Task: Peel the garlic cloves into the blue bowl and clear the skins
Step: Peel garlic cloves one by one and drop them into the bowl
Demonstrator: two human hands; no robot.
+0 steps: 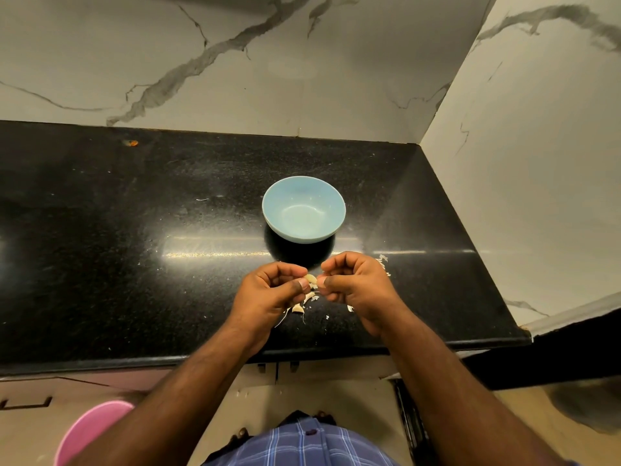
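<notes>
An empty light-blue bowl (303, 208) stands on the black counter (134, 247), just beyond my hands. My left hand (268, 294) and my right hand (356, 284) meet above the counter's front part and both pinch one pale garlic clove (311, 279) between thumbs and fingertips. Under the hands lie a garlic clove (297, 309) and scraps of white skin (315, 298) on the counter. More skin flakes (383, 260) lie to the right of my right hand. Part of the pile is hidden by my left hand.
Marble-patterned walls (521, 163) close the counter at the back and right. A small orange speck (132, 143) lies at the back left. Below the counter edge a pink bin (87, 432) stands on the floor at the lower left.
</notes>
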